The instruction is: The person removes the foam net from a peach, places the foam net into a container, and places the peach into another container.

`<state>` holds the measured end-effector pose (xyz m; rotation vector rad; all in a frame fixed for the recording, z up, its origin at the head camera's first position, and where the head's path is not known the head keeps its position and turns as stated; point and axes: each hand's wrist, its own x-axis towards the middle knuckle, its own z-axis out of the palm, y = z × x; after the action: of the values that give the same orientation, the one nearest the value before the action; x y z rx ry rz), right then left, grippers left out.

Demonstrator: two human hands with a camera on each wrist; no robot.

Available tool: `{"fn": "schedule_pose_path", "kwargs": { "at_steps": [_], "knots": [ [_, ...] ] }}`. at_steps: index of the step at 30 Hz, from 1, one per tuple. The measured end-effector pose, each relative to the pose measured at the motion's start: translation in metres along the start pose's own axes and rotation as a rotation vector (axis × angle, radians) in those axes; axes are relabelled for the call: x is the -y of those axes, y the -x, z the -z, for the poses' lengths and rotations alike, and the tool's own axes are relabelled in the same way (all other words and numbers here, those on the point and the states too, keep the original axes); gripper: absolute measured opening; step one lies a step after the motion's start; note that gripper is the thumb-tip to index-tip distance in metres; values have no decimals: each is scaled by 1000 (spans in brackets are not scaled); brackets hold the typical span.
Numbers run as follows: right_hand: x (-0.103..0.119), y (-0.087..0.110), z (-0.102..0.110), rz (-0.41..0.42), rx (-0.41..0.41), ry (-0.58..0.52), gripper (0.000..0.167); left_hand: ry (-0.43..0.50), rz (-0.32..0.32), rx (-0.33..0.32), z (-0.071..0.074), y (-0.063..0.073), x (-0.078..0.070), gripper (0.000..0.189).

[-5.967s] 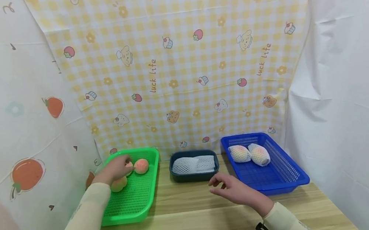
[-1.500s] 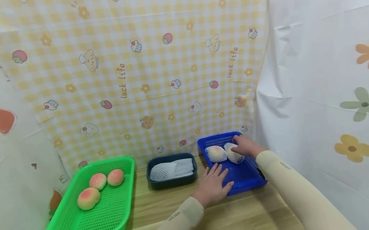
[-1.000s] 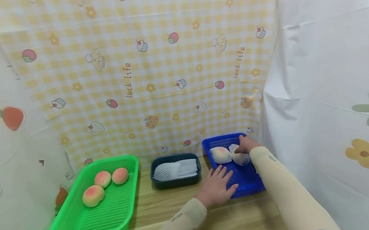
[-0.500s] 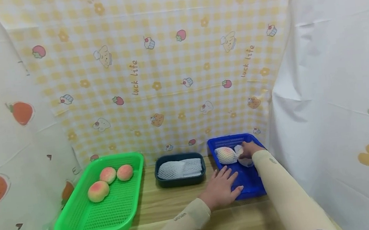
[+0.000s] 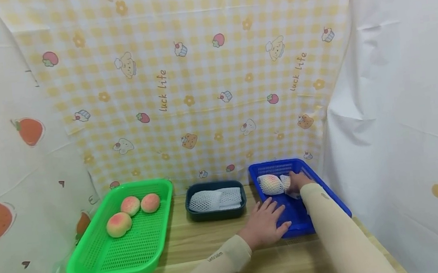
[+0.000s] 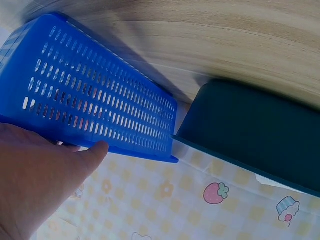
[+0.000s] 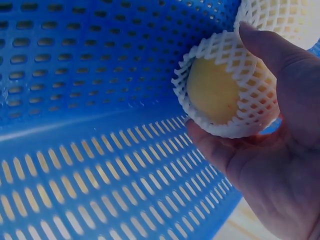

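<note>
In the blue basket (image 5: 296, 217) at the right lie two peaches in white foam nets. My right hand (image 5: 300, 182) grips the right-hand netted peach (image 7: 220, 90), thumb on one side and fingers on the other. Bare yellow skin shows at the net's open end in the right wrist view. The other netted peach (image 5: 270, 185) lies just left of it. My left hand (image 5: 264, 223) rests with spread, fairly straight fingers over the blue basket's left rim. In the left wrist view its thumb lies along that rim, the other fingers mostly hidden.
A green basket (image 5: 135, 254) at the left holds three bare peaches (image 5: 119, 225). Between the baskets stands a dark teal box (image 5: 216, 215) with white foam nets (image 5: 205, 200) inside. A patterned cloth (image 5: 205, 76) hangs behind the wooden table (image 5: 190, 249).
Since six seconds ago, my left hand has left the green basket for the blue one's rim. My right hand has reached onto the netted peach, now more hidden under it.
</note>
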<state>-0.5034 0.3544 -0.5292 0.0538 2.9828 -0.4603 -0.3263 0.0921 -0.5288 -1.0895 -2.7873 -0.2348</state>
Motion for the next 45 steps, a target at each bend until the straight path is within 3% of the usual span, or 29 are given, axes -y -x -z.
{"fn": "schedule_pose_path", "kwargs": {
  "at_steps": [8, 14, 23, 29, 34, 38, 45],
  "knots": [
    [3, 17, 6, -3, -57, -28, 91, -3, -12, 2, 1, 0, -3, 74],
    [3, 15, 13, 15, -117, 21, 96, -9, -6, -16, 0, 0, -1, 73],
    [38, 52, 48, 87, -164, 18, 85, -3, -10, -9, 2, 1, -1, 74],
    [44, 58, 47, 132, -176, 52, 88, -2, -2, 4, 3, 3, -1, 75],
    [51, 70, 44, 183, -223, 64, 85, 82, 0, -31, 6, 2, 3, 72],
    [59, 83, 44, 242, -261, 36, 85, 158, 1, -108, 22, 9, 14, 65],
    [83, 111, 48, 389, -304, -107, 89, 221, 58, -217, 60, 43, 46, 58]
  ]
}}
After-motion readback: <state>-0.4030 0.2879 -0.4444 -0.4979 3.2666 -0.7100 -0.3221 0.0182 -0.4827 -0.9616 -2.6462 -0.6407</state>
